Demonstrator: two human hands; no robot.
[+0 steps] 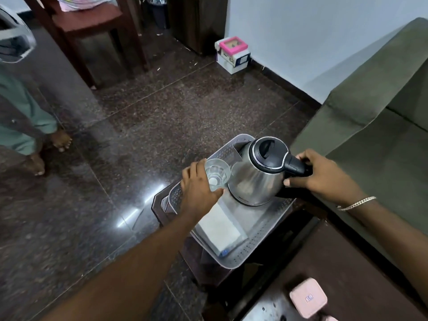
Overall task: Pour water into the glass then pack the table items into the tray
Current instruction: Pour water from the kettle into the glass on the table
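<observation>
A steel kettle [256,179] with a black lid stands upright in the grey perforated tray [266,242]. My right hand [322,174] is closed around its black handle. A clear glass [216,173] sits just left of the kettle, over the tray, and my left hand [199,188] wraps its near side. A white folded napkin pack [220,229] lies flat in the tray in front of both. The tray rests on a small dark wooden table [171,218].
An olive sofa [375,126] stands close on the right. A pink box [308,297] lies on a dark surface at bottom right. Another person's bare feet [53,147] are on the polished floor at left. A wooden chair [92,26] and a pink-topped box [232,54] stand farther back.
</observation>
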